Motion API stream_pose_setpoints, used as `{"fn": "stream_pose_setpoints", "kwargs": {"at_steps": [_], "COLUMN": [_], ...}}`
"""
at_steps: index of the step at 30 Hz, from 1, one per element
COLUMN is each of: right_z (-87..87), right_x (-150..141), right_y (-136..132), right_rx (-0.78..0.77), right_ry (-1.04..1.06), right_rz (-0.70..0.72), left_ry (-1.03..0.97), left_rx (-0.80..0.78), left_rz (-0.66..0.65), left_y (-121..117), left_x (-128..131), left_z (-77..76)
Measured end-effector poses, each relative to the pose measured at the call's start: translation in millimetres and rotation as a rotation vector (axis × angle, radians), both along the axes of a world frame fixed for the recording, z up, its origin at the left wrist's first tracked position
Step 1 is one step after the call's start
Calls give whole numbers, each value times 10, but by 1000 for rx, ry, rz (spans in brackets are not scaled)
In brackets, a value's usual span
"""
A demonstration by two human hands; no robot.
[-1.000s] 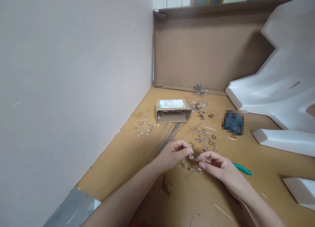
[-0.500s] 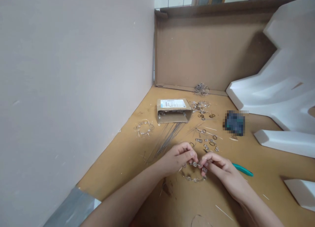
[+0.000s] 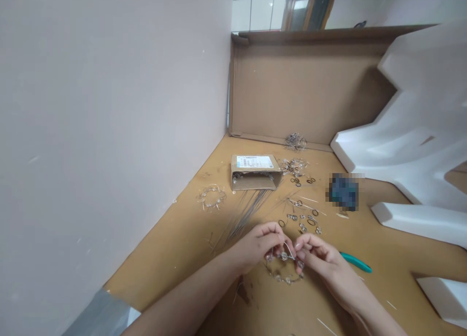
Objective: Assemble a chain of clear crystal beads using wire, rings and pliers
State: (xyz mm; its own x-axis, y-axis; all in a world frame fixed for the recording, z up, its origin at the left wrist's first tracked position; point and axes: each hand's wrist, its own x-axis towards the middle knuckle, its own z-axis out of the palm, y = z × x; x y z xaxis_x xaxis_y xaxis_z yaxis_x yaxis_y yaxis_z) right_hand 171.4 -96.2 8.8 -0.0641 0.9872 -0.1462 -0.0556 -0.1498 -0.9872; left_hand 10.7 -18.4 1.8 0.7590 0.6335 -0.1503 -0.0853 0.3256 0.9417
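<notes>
Between my hands is a wire ring with clear beads (image 3: 278, 278), held just above the board. My left hand (image 3: 268, 243) pinches the ring's upper left side. On its upper right side, the fingers of my right hand (image 3: 315, 252) are closed at the ring and a thin wire (image 3: 289, 250) that stands up between the hands. The fingertips partly hide where the wire meets the ring. A teal-handled tool (image 3: 355, 261) lies beside my right hand, its head hidden behind the hand. Beyond my hands lie loose clear beads (image 3: 302, 227) and dark small rings (image 3: 311, 222).
A small open cardboard box (image 3: 255, 173) with a label stands further back, near a bundle of straight wires (image 3: 250, 212). Another beaded ring (image 3: 212, 196) lies at left. Tangled wire pieces (image 3: 295, 167) lie beside the box. White foam (image 3: 404, 214) borders the right; a pale wall (image 3: 146, 107) the left.
The view has tilted up slightly, so everything sits lower in the picture. A thin wire now shows standing up in a bend between my hands. Both hands stay on the beaded ring.
</notes>
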Motion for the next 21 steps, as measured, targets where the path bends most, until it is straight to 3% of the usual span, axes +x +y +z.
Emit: {"fn": "stream_pose_setpoints", "kwargs": {"at_steps": [5,10,16,21], "right_z": [-5,-2,25,29], "right_x": [-10,-29,-71,-105], "right_y": [7,8,-31,-53], "right_rx": [4,-7,16,15], "right_ry": [25,26,49,-16], "right_rz": [38,50,54,-59], "left_ry": [-15,60,-9,-38], "left_rx": [-45,7,75,85], "left_rz": [-1,36,96,164], "left_y": [-21,-68,-64,-66], "left_x": [22,38,27,22], "left_z": [8,59,87,97]}}
